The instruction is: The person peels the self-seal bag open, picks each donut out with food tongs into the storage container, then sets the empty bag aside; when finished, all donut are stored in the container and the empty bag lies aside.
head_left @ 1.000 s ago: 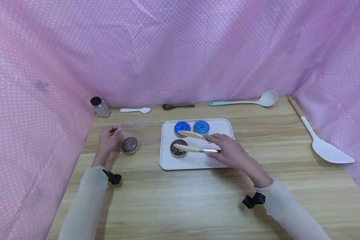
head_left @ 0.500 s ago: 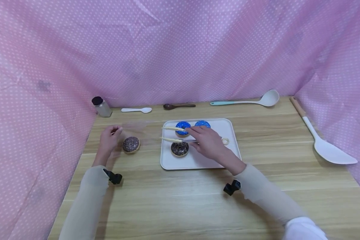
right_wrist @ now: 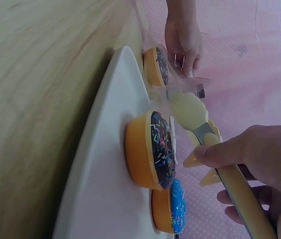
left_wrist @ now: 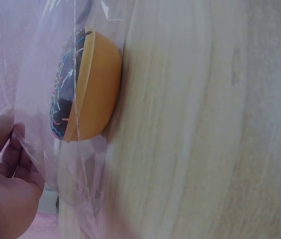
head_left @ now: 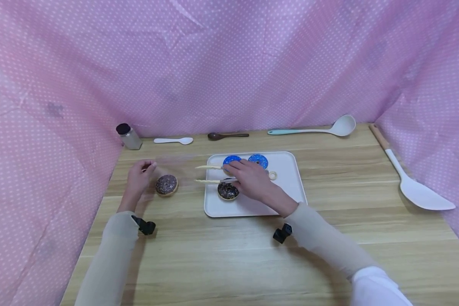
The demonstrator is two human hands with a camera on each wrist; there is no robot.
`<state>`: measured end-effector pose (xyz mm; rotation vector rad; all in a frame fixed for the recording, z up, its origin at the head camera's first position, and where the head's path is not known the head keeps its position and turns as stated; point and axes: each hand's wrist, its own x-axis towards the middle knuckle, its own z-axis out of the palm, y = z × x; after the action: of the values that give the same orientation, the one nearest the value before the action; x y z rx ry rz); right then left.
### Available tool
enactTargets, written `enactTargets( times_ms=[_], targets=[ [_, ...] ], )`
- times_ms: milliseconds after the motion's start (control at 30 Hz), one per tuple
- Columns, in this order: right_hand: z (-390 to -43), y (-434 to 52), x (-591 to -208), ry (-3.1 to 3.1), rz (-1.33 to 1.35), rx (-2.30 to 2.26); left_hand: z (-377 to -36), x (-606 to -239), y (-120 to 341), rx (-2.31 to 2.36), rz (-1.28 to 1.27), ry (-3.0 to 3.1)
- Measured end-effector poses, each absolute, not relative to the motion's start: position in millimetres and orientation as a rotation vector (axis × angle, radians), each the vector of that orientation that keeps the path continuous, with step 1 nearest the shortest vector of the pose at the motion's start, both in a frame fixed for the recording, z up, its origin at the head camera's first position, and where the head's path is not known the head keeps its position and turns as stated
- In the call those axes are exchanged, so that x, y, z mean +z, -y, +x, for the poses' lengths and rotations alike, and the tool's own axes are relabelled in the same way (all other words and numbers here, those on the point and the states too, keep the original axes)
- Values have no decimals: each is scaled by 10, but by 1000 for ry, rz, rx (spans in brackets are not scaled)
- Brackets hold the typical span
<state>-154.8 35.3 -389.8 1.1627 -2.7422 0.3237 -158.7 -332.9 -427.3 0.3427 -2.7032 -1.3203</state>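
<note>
Just left of centre in the head view, the right hand (head_left: 248, 180) grips tongs (head_left: 214, 174), their open tips past the tray (head_left: 287, 187)'s left edge. Further left, the left hand (head_left: 137, 178) pinches a clear bag (left_wrist: 88, 59) around a chocolate doughnut (head_left: 166, 185).

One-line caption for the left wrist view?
Left hand pinches a clear bag holding a chocolate sprinkled donut.

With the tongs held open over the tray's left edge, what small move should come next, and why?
Probably lower the tongs onto a doughnut on the tray. The right hand grips them with both tips empty, while the left hand holds the clear bag, which already has one chocolate doughnut inside.
</note>
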Motion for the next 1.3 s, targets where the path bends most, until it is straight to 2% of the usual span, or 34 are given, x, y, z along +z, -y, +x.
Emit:
enactTargets(
  times_ms=[700, 1067, 1300],
  targets=[
    [-1799, 64, -3905, 2884, 1318, 343, -1611, -4313, 3313, -1295, 264, 2703],
    [-1719, 153, -3868, 2917, 1183, 271, -1619, -4295, 3324, -1301, 223, 2720],
    [-1692, 240, -3877, 2917, 1228, 259, -1618, -4291, 3306, -1284, 211, 2729]
  ],
)
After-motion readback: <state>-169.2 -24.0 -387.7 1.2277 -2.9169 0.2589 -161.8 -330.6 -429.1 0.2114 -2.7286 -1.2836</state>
